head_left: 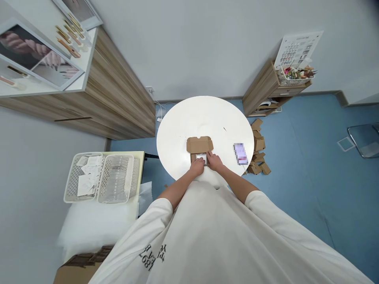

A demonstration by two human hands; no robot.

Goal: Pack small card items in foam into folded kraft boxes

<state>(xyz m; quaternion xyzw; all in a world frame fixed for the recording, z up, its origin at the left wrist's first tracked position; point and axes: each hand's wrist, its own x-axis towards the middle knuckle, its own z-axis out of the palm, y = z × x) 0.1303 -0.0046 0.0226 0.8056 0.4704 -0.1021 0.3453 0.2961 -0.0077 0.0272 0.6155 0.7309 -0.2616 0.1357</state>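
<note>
A small brown cardboard box (200, 146) lies on the white round table (204, 114), its flap lid folded back away from me. Inside it a flat white item (201, 157) shows in part; its kind is too small to tell. My left hand (197, 166) is closed over the front left part of the box, with its fingertips at the white item. At the box's right side my right hand (214, 161) holds on, fingers bent along the wall. Both thumbs are hard to make out.
A phone (241, 154) lies on the table at right. Several cardboard boxes (258, 144) are heaped on the floor beyond. To the left, two white baskets (100, 177) hold papers and clear plastic pieces. Wooden cabinets (118, 79) stand at the wall.
</note>
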